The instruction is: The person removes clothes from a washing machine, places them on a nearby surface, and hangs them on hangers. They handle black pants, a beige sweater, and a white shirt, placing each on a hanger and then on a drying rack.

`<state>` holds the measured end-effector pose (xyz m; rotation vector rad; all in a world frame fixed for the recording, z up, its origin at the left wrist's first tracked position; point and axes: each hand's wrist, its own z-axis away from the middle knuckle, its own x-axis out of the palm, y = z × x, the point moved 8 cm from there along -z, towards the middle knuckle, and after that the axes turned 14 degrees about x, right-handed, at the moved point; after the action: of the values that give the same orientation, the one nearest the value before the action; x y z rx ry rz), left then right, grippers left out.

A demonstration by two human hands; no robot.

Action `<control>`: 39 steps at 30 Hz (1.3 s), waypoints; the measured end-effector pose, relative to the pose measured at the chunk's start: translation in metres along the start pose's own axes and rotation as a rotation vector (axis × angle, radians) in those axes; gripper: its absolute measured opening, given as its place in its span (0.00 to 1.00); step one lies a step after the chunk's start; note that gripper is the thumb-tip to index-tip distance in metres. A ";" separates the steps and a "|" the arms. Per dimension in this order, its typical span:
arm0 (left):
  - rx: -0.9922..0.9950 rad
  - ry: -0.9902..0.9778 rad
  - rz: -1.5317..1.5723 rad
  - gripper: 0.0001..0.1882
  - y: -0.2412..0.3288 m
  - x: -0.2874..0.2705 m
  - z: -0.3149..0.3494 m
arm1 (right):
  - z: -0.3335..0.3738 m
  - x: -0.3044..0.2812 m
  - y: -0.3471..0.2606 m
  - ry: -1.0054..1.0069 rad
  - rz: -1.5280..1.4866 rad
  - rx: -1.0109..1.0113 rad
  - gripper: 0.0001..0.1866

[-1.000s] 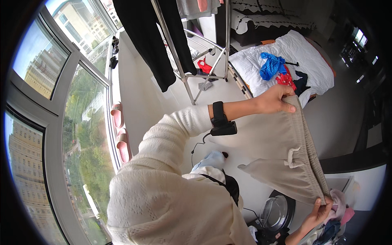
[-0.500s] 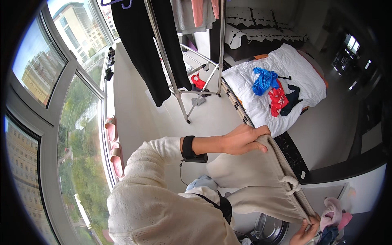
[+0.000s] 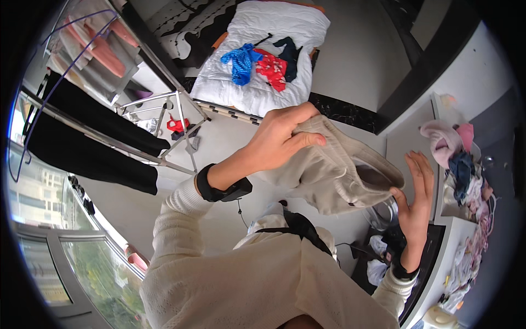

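Beige sweatpants [image 3: 323, 167] hang in front of me, with the waistband opening showing on the right side. My left hand [image 3: 285, 134] is closed on one end of the waistband, thumb on top. At the opposite end, my right hand [image 3: 417, 197] has its fingers stretched upward and apart. Its thumb meets the edge of the waistband or lies just beside it. The lower part of the sweatpants falls away under my left hand and is partly hidden.
A metal drying rack [image 3: 178, 109] with black pants [image 3: 98, 142] stands left. Ahead, a white quilt [image 3: 219, 85] bears blue, red and dark clothes. Piled clothes [image 3: 463, 170] lie on a white counter at right. A round glass door [image 3: 382, 214] shows below my right hand.
The view has swung rightward. My right hand has risen beside the waistband and its fingers have spread. The waistband, stretched out before, now sags and gapes. My left hand keeps its grip.
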<state>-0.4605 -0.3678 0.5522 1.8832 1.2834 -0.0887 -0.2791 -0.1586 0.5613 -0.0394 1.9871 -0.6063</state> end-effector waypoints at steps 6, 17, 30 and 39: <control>0.062 -0.099 0.058 0.17 -0.009 0.044 -0.038 | -0.030 0.070 -0.056 -0.027 -0.405 -0.090 0.46; 0.014 -0.080 0.257 0.22 -0.078 0.047 -0.067 | -0.075 0.124 -0.036 0.366 -0.544 0.093 0.15; -0.114 -0.187 0.446 0.21 -0.119 0.133 -0.108 | -0.029 0.053 0.133 0.086 -0.479 0.304 0.21; -0.146 -0.087 0.295 0.21 -0.118 0.175 -0.160 | 0.105 -0.077 0.372 0.232 -0.667 0.796 0.08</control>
<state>-0.5313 -0.1177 0.5028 1.8985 0.9177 0.0757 -0.0686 0.1463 0.4267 -0.1509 1.7921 -1.8643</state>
